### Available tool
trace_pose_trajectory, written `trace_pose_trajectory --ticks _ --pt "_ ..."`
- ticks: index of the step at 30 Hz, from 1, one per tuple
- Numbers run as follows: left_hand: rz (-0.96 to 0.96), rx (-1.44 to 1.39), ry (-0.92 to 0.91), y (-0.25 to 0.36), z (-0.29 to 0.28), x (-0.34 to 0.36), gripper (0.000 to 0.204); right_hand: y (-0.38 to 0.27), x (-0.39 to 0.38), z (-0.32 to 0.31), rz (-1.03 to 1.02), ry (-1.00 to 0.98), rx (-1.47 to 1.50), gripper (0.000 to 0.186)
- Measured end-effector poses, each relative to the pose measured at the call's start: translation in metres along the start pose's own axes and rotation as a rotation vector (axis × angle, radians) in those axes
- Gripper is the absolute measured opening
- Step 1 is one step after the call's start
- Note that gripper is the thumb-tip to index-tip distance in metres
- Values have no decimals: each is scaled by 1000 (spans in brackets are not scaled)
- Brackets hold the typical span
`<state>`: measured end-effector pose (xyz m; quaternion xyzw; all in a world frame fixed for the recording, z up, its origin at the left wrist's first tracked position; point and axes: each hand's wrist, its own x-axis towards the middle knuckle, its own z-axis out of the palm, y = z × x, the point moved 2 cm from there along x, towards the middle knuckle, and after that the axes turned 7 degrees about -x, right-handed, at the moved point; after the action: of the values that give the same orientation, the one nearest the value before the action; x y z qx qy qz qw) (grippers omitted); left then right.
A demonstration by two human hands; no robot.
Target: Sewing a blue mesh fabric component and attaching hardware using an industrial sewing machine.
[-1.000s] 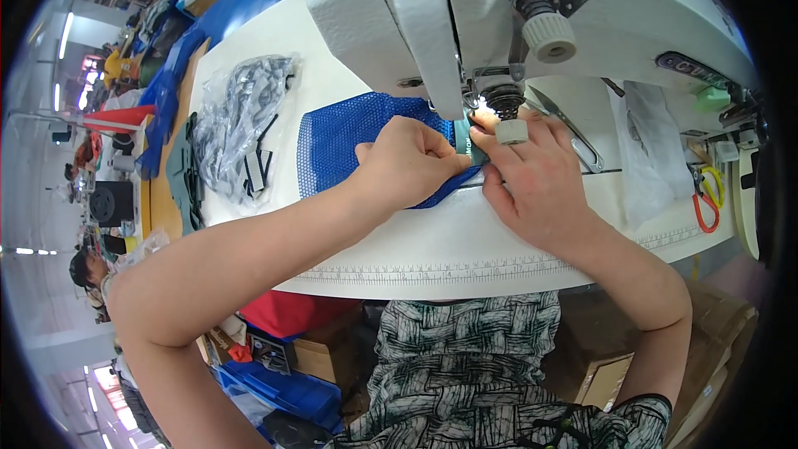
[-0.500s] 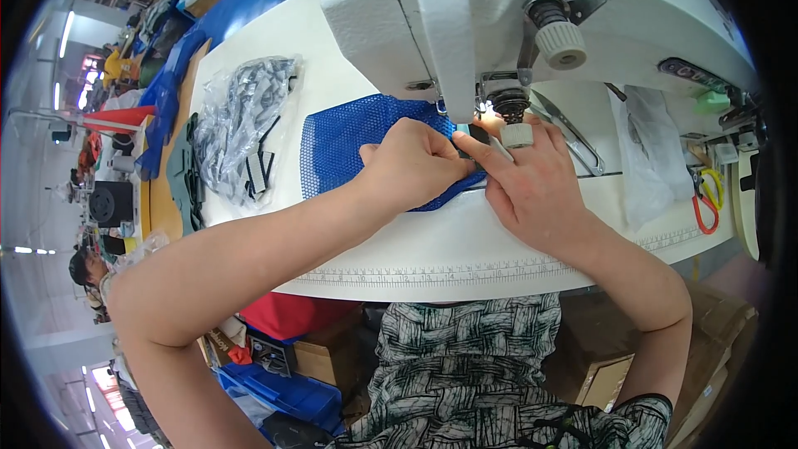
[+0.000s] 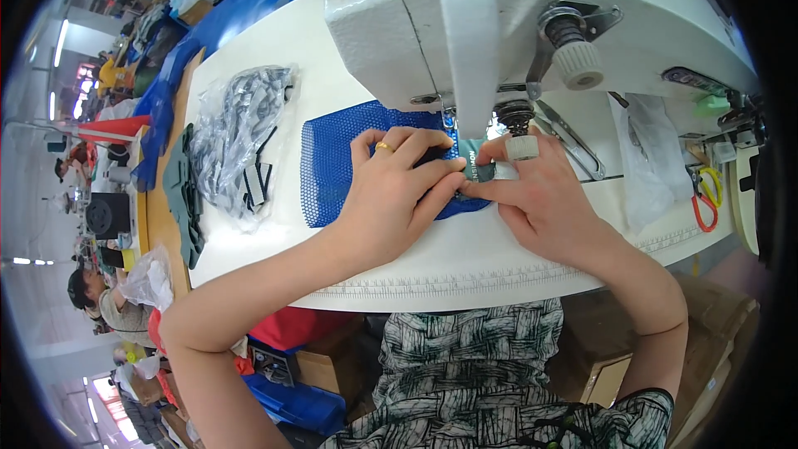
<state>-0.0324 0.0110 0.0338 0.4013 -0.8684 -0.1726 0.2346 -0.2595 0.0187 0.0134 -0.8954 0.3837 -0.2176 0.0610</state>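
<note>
The left hand lies with bent fingers on the blue mesh, fingertips by the green label; the right hand has its fingertips at the label's other side. Whether either pinches it, I cannot tell. The label appears placed against the mesh, beside the sewing machine's needle area; how much is stitched, and what remains, does not show. White worktop shows between mesh and clear bag leftward, and toward the ruler-marked front edge. Rightward looks tighter: metal tweezers, then a plastic bag and scissors.
</note>
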Motion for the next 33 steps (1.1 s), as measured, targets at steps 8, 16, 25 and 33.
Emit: trace_pose_trajectory --ticks 8,16,25,33 --pt "83 -36 100 -15 17 -10 19 15 9 6 95 170 180 31" --pt "100 -80 131 -20 18 -9 18 4 9 6 73 108 93 23" --pt "17 -244 117 -23 16 -8 17 -16 27 2 257 -61 -106 36" --pt "27 -203 87 -21 16 -10 21 -22 40 -10 306 -252 -73 30"
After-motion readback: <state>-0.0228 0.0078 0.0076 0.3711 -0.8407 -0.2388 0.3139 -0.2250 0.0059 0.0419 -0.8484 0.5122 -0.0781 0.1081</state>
